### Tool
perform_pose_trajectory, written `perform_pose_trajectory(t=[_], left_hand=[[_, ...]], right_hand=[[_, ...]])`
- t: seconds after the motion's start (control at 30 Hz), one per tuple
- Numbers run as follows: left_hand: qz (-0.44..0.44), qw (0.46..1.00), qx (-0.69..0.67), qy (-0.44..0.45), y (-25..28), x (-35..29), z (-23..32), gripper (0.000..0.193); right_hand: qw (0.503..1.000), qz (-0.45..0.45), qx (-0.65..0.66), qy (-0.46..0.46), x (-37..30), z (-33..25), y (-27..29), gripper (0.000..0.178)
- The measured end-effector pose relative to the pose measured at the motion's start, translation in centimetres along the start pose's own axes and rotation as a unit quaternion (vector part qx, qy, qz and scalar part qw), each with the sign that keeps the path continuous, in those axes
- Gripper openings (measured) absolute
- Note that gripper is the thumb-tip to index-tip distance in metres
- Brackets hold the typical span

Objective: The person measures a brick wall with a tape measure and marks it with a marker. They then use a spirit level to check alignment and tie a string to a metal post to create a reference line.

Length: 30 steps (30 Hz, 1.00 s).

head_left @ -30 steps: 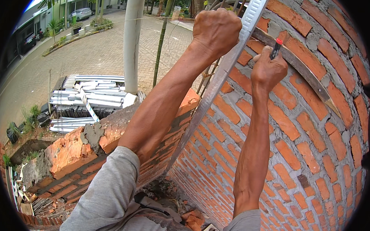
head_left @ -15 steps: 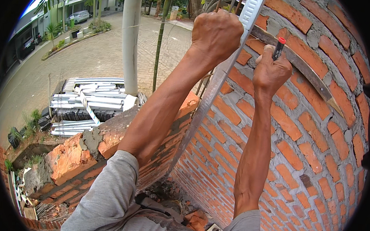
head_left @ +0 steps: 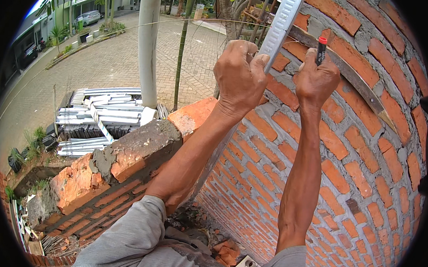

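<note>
My left hand [head_left: 240, 77] is closed at the left edge of a silvery metal channel [head_left: 281, 29], thumb against its side and fingers curled. The channel runs steeply along the end of the brick wall [head_left: 336, 177]; my forearm hides part of its lower length. To the right, my right hand [head_left: 316, 83] is closed around a black marker [head_left: 320, 51] with a red end pointing up. Behind that hand, a thin curved-looking strip [head_left: 359, 80] lies against the bricks. A thin line [head_left: 200, 20] crosses from the left toward the channel's upper part.
A lower brick wall [head_left: 131, 163] with a rough mortar top stands at my left. Beyond it are a white pole [head_left: 148, 49], a thin bamboo pole [head_left: 183, 60] and stacked metal strips [head_left: 100, 119]. Rubble [head_left: 195, 223] lies below me, beside a paved yard [head_left: 102, 62].
My left hand has moved down and slightly left along the channel, its thumb now showing at the edge. My right hand stays nearly in place, still holding the marker.
</note>
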State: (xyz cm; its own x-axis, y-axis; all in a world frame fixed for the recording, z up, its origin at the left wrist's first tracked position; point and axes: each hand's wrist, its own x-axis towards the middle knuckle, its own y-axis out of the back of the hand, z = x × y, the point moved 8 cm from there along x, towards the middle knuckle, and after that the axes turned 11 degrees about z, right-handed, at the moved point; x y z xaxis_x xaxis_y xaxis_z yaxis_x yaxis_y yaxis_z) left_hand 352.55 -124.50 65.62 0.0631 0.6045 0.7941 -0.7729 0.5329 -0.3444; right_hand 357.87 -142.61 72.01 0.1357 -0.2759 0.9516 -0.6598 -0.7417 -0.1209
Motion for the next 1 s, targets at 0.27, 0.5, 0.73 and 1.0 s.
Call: perform_pose_trajectory(t=[0.27,0.5,0.73,1.0], left_hand=[[0.022,0.962,-0.262,0.074,-4.0,5.3,-3.3,0.006],[0.057,0.972,-0.224,0.045,-5.1,6.0,-3.8,0.006],[0.084,0.978,-0.190,-0.032,-5.9,6.6,-3.8,0.008],[0.084,0.978,-0.192,-0.006,-5.8,6.0,-3.7,0.006]], right_hand=[[0.998,-0.005,-0.019,0.061,0.3,-0.8,0.2,0.025],[0.997,0.004,-0.061,0.035,0.5,-0.3,0.3,0.022],[0.998,0.014,-0.047,0.040,0.6,-0.3,0.9,0.023],[0.999,-0.001,-0.007,0.051,0.4,-1.3,1.4,0.032]])
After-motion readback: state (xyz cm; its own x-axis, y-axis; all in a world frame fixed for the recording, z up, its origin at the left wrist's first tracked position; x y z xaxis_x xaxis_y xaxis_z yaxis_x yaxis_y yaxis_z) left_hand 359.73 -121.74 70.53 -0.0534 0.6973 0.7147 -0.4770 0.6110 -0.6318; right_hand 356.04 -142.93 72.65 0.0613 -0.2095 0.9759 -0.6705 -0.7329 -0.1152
